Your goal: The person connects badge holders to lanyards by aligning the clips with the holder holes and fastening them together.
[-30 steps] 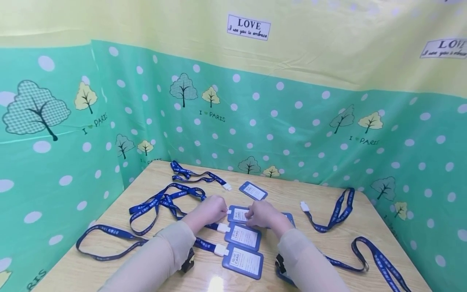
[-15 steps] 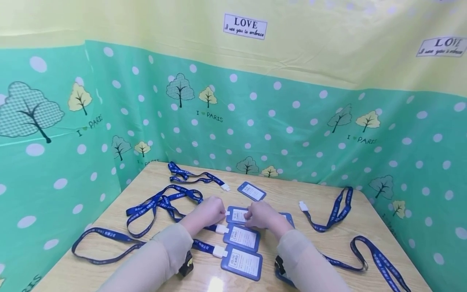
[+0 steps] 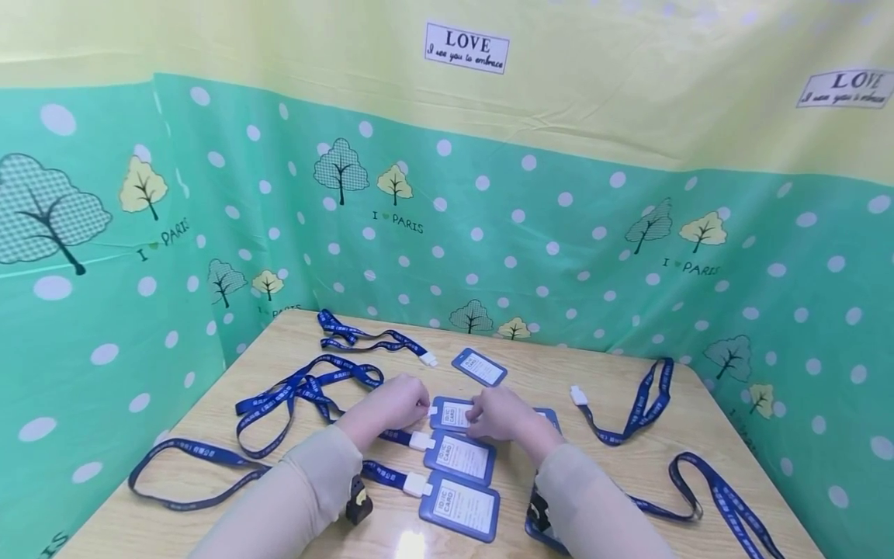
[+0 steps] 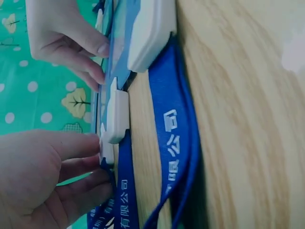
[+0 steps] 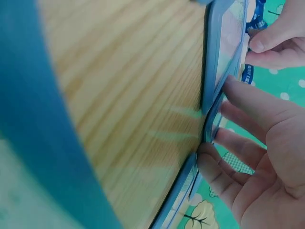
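My left hand (image 3: 398,400) pinches the white clip (image 4: 106,149) of a blue lanyard (image 3: 307,388) at the left end of a blue-framed ID card holder (image 3: 450,414). The thumb and fingers of my right hand (image 3: 506,411) grip that same holder toward its right end, covering part of it. Nearer me lie two more card holders, a middle one (image 3: 459,456) and a front one (image 3: 459,506), each with a white clip at its left end. In the right wrist view, the fingers of my right hand (image 5: 262,143) lie along the holder edges.
A loose card holder (image 3: 479,366) lies at the back, with a lanyard (image 3: 377,341) left of it. Another holder (image 3: 548,419) shows behind my right hand, and one (image 3: 543,536) under my right forearm. Two lanyards, one farther back (image 3: 639,415) and one nearer (image 3: 726,497), lie right.
The head view has shifted slightly, so the table's things sit a little farther left. Both hands keep their places at the card holder and its clip.
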The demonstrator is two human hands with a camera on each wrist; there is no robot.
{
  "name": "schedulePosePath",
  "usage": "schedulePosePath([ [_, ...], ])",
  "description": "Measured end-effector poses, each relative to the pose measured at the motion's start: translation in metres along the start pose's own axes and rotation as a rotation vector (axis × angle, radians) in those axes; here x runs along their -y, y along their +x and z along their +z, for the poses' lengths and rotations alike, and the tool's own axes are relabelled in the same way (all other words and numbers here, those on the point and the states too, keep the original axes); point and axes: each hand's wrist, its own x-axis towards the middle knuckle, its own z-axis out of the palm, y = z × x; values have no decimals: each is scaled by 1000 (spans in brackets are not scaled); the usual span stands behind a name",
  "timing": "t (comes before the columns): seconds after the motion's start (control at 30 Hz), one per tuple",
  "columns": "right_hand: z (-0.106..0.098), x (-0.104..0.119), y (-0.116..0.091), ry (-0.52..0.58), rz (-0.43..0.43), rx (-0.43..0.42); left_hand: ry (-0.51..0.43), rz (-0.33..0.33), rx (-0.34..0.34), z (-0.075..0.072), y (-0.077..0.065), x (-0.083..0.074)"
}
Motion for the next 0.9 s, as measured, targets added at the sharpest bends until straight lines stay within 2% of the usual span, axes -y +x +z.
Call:
schedulePosePath([
  [0.2, -2, -10, 0, 33, -43, 0, -6, -18, 43, -4, 0, -3],
  [0.37, -8, -14, -3, 75, -41, -29, -19, -16, 11, -10, -2, -5],
  [0.6, -26, -21, -12, 142, -53, -133, -49, -11, -93, -26, -4, -11],
  [0.9, -53, -23, -22, 269, -105, -265, 13, 85, -284, -48, -7, -17],
])
